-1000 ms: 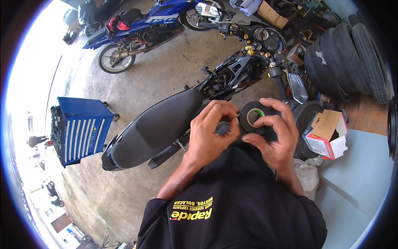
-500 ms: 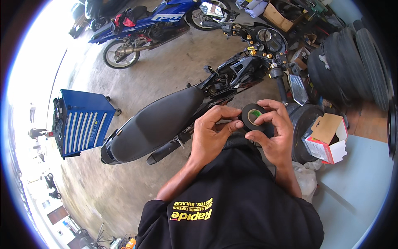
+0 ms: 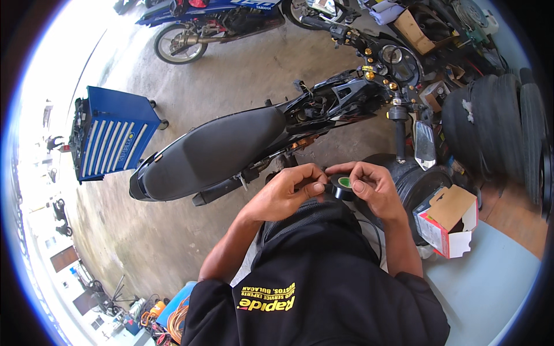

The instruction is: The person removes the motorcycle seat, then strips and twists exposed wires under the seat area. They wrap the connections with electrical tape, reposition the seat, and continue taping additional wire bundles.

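A roll of black electrical tape [image 3: 341,194] with a green inner core is held low in front of my body. My right hand [image 3: 378,193] grips the roll from its right side, thumb by the core and fingers curled around the far side. My left hand [image 3: 287,193] is closed in a pinch at the roll's left edge, with a bit of black tape at its thumb and fingertips. Just beyond my hands stands a motorcycle [image 3: 216,153] with a long black seat and its front bodywork opened up.
A blue tool cabinet [image 3: 118,135] on casters stands at the left. Farther off is a blue motorcycle [image 3: 231,26]. Stacked tires [image 3: 487,124] and an opened carton [image 3: 441,225] are at the right. A bundle of orange cable [image 3: 178,320] lies at the lower left.
My view has shifted, and both hands sit lower before my body. The roll has tilted from facing me to lying flatter, with my left hand's pinch still at its edge.
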Available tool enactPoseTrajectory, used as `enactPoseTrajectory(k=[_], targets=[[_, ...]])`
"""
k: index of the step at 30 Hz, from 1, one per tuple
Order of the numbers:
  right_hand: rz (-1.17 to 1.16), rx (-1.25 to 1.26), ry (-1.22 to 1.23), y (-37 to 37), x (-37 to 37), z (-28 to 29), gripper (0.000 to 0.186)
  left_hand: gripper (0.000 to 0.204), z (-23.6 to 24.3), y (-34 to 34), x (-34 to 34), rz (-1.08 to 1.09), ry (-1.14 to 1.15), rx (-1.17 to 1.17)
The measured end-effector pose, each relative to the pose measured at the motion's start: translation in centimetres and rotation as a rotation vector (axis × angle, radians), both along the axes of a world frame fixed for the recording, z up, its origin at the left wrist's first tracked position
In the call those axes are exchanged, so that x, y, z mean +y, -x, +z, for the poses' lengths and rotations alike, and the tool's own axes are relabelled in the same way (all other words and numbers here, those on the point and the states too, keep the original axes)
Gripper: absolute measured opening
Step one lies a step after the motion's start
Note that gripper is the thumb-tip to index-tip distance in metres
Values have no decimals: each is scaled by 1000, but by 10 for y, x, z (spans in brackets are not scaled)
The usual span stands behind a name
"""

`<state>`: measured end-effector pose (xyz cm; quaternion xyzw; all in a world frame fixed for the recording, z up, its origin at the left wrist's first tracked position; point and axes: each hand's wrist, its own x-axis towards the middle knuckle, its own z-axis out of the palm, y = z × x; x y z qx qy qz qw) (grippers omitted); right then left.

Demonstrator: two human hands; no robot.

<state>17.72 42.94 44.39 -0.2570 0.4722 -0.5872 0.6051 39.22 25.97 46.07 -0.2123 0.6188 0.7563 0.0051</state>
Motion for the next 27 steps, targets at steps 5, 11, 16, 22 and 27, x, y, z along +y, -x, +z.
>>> enactPoseTrajectory(k=[5,11,16,22,27], targets=[[138,-205,-29,2,-47,-47,25,21,-26,-9,-41,-12,-1,-101],[212,-208,-529,1,-141,-58,51,20,-84,6,-116,123,194,-118],[339,74,-533,14,-205,-108,44,16,-163,17,-193,-19,-14,-10],[501,162,-708,55,-259,-176,36,18,-269,49,-232,-123,-112,-9],[339,150,-816,105,-264,-250,29,19,-354,88,-191,301,-467,-140]])
